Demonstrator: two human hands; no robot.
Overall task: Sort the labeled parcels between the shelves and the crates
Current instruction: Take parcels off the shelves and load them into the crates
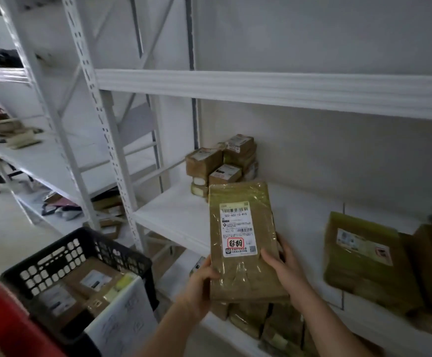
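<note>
Left hand (201, 279) and right hand (284, 266) are both gripping, fingers curled round its lower edges, a flat olive-brown plastic-wrapped parcel (243, 276) whose white label (238, 229) is reading "502-602-12-815".

Parcel sorting storeroom: white slotted-steel shelves (274, 91) in rows against a bare wall; stacks of taped cardboard parcels (221, 163) bearing barcode shipping labels; black plastic crate (62, 256) holding more labelled parcels; red crate (6, 323) beside it; plain concrete floor (6, 233)
</note>
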